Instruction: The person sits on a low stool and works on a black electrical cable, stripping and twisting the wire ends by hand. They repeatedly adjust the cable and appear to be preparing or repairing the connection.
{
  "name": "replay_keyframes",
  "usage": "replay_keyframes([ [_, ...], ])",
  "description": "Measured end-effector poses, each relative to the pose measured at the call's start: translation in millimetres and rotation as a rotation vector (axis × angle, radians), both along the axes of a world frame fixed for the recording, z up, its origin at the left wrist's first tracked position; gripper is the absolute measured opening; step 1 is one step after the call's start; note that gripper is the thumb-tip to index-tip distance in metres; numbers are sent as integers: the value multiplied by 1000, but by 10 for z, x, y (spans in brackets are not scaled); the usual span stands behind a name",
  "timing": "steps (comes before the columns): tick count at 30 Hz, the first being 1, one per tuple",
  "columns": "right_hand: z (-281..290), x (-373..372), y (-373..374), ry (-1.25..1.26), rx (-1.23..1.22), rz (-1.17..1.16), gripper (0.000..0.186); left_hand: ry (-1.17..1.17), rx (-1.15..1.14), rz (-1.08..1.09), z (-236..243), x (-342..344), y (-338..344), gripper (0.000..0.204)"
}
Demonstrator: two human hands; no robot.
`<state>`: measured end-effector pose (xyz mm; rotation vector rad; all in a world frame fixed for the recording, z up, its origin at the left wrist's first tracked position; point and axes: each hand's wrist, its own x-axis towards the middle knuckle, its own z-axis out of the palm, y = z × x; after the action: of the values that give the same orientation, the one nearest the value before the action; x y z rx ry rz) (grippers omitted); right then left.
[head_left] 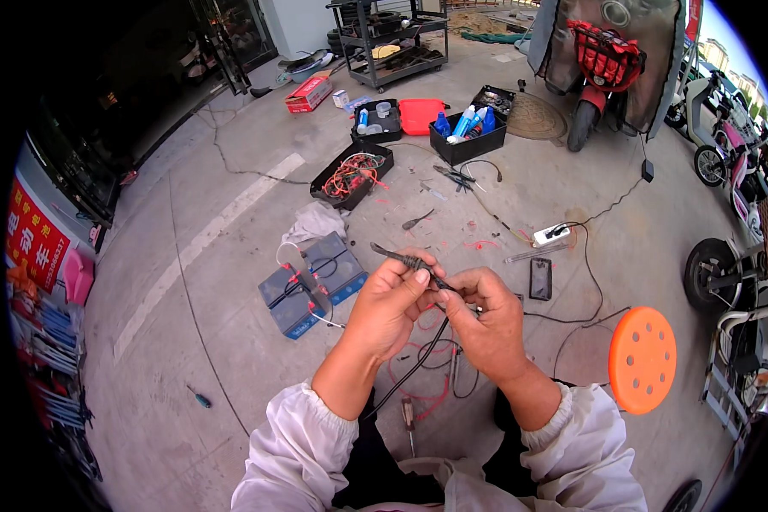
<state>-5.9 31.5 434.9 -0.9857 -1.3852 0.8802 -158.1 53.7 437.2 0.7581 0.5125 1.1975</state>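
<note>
White sleeves frame my view: my left hand point(390, 303) and right hand point(486, 328) both pinch a black cable point(418, 263) at chest height, close for fine work. Beyond lie the wired batteries point(311, 286), then a tray of wires point(352, 175).

Dark slim hand tool point(405, 258) with black cable point(418, 363), tilted, pinched above the concrete.

Both hands meet over the floor point(188, 358), the left hand point(390, 309) beside the right hand point(489, 328), sharing a cable point(418, 263). Left of them lie the batteries point(311, 283); behind, a wire tray point(352, 175); right, a stool point(642, 359); below, a screwdriver point(409, 420)
</note>
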Motion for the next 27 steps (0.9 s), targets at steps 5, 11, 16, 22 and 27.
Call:
replay_keyframes([
  [5, 73, 26, -60, -56, 67, -35, 11, 16, 8, 63, 52, 72, -49, 14],
  [11, 98, 50, -77, -121, 115, -64, 11, 468, -104, 19, 48, -90, -67, 18],
  [16, 88, 21, -87, -189, 121, -34, 12, 214, -176, 85, 85, 15, -105, 19],
  [22, 54, -11, -74, -95, -10, 39, 16, 347, -151, 68, 106, -132, -94, 19],
  [27, -46, -8, -74, 110, -161, 167, 13, 1027, 210, 324, 178, -187, -120, 16],
])
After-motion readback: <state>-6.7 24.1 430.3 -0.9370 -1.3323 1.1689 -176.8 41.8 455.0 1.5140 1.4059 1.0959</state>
